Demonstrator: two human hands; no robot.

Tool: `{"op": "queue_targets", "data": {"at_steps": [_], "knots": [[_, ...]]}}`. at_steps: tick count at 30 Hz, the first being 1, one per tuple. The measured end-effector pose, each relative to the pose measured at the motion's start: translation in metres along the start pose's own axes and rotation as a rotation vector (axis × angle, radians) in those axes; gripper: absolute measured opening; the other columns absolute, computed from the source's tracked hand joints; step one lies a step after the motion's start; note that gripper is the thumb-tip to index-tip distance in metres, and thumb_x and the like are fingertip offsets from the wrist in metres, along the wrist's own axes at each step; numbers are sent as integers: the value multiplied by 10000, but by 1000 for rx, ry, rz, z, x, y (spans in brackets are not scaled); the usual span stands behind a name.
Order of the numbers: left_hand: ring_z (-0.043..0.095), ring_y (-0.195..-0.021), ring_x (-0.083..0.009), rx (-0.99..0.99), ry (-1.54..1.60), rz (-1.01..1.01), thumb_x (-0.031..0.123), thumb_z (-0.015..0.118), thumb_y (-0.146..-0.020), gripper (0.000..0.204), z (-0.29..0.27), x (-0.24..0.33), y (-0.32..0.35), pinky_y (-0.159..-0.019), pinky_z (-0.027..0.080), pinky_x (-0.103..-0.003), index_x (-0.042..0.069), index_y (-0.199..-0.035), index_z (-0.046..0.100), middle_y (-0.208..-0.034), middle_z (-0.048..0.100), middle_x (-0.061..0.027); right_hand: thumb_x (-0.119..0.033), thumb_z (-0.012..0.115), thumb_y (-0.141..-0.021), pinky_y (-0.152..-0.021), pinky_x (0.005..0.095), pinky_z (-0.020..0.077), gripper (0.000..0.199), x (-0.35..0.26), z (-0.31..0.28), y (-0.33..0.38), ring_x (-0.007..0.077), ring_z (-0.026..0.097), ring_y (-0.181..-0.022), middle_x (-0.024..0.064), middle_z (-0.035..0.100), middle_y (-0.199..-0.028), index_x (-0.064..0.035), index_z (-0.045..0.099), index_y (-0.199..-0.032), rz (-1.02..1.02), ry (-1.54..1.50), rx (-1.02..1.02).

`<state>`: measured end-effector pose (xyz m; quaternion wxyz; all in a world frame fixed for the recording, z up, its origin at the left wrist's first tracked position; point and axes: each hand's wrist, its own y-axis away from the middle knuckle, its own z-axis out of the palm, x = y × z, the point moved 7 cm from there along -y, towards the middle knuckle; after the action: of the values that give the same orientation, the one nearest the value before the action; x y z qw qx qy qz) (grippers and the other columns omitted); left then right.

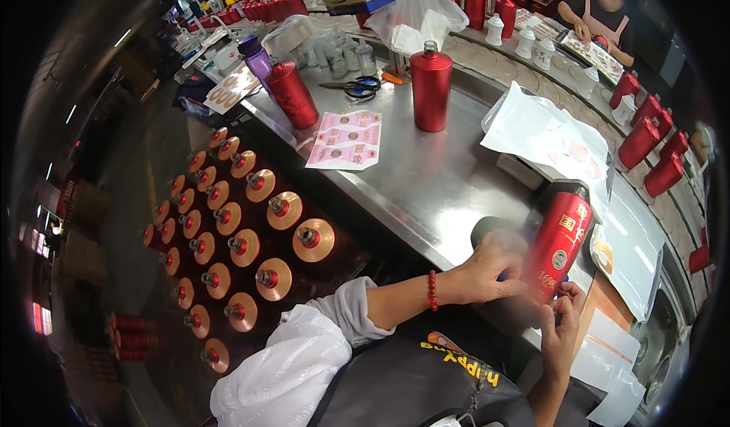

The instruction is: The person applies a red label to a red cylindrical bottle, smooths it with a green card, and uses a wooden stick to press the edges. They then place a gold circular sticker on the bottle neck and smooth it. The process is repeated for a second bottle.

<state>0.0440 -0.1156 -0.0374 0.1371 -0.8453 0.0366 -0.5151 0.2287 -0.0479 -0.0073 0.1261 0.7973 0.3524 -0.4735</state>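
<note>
A red bottle (563, 233) with gold print and a small round green label leans at a tilt at the right of the bench, its upper end against a dark rest. My right hand (561, 328) is at its lower end, curled fingers touching the base. Just left of the bottle, my left hand (493, 269), with a red bead bracelet (433, 290) on the wrist, is closed with fingertips drawn together. Blur hides whatever those fingers may hold. Behind that hand sits a dark round object (490, 229), partly covered.
On the metal bench (449, 180) stand two plain red bottles (431, 88), a pink label sheet (347, 139), scissors (360, 86) and a white sheet stack (544, 134). Several gold-shouldered bottles (243, 246) stand low at left. Beyond the conveyor (487, 58), a co-worker (601, 20) handles a sheet.
</note>
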Motion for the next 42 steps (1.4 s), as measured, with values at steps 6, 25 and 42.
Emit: {"op": "queue_targets", "data": {"at_steps": [6, 25, 42], "knots": [[434, -1164, -272, 49, 137, 122, 329, 692, -912, 262, -2, 10, -10, -1089, 227, -435, 91, -829, 617, -1060, 584, -109, -154, 664, -926, -955, 354, 396, 238, 1, -6, 4, 285, 488, -1149, 178, 459, -1250, -21, 510, -803, -7, 13, 58], [387, -768, -23, -114, 290, -246, 202, 653, -962, 193, 0, -3, 1, -664, 308, -178, 81, -864, 539, -836, 460, 68, -199, 748, -879, -900, 391, 474, 247, 7, -5, 0, 305, 527, -1129, 171, 460, -1235, -30, 588, -796, -32, -96, 56], [409, -797, -39, -148, 217, -242, 166, 652, -953, 167, -3, -3, -1, -695, 331, -193, 71, -870, 542, -852, 483, 52, -254, 740, -901, -932, 327, 417, 278, 11, -3, 0, 233, 435, -1223, 134, 444, -1290, -52, 575, -805, 32, -138, 0]]}}
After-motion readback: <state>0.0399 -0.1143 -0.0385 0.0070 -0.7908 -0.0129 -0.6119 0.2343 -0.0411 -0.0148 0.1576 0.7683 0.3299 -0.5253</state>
